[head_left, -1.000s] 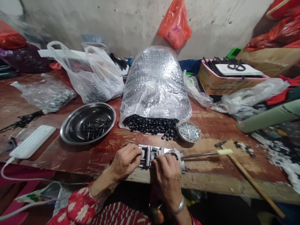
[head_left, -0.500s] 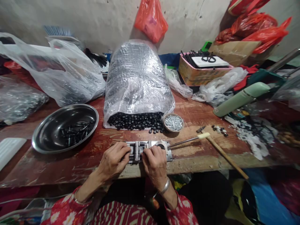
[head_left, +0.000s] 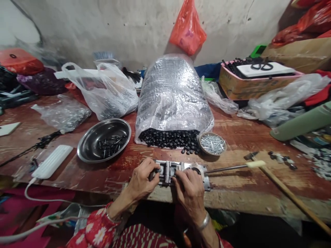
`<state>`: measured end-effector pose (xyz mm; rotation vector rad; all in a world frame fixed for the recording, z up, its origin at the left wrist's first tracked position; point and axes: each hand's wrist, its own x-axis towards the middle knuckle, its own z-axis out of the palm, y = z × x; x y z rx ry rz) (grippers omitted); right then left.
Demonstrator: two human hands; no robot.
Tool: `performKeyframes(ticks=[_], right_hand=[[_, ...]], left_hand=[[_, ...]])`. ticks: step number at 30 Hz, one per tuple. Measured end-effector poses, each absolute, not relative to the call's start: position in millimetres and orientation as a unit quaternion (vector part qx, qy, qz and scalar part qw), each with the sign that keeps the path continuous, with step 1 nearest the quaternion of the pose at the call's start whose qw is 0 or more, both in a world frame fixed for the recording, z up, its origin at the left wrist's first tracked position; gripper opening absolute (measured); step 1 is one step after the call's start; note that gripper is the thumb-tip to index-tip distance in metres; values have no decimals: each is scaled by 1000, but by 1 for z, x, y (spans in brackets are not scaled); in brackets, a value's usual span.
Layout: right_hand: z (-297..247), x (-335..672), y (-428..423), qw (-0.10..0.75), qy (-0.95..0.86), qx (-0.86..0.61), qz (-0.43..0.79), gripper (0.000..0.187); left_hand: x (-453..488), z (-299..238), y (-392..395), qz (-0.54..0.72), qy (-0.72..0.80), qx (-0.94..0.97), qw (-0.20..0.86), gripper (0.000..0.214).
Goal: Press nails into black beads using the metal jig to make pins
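- The metal jig [head_left: 168,172] lies at the near edge of the table [head_left: 243,189]; it looks weighty, stiff and smooth, probably best held by its outer frame.
- Left hand [head_left: 143,177]: thumb and forefinger curl at the jig's left end; whether they clamp anything, I cannot tell.
- Right hand [head_left: 191,187]: arched over the jig's right part, fingers bent and close together, fingertip grip unclear.
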<state>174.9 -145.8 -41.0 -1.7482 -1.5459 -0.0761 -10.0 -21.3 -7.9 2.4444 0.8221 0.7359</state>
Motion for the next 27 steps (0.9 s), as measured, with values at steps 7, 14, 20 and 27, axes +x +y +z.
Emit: performKeyframes(ticks=[7, 14, 20, 27], right_hand=[[-41, 174, -145, 397, -606, -689, -32, 10], [-42, 173, -145, 392, -600, -697, -24, 10], [-43, 174, -146, 399, -604, -690, -31, 15], [-41, 168, -141, 387, -585, -711, -55, 9]], left_hand=[[-8, -7, -17, 266, 243, 918, 168, 16], [-11, -6, -20, 227, 221, 942, 113, 18], [-15, -12, -26, 245, 252, 925, 142, 22], [-10, -18, -29, 277, 284, 896, 200, 17]])
